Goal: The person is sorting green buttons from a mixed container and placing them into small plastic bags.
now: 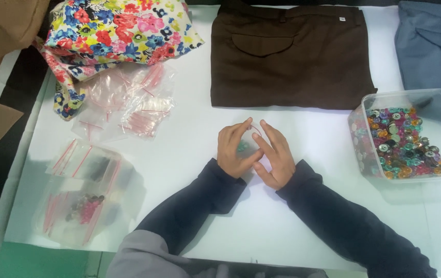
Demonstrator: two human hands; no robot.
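White paper-covered tabletop (308,134) carried brown folded trousers (290,54), soft woven cloth, and a floral fabric bag (117,31). Clear hard plastic tub (437,103) sat right, full of shiny round buttons (401,144). Thin crinkly zip bags (128,105) lay left. Left hand (233,149) and right hand (274,154) met at centre, grips narrow, pinching what looked like a small clear bag (255,131) with greenish buttons (242,146) inside. A loose pinch could spill them.
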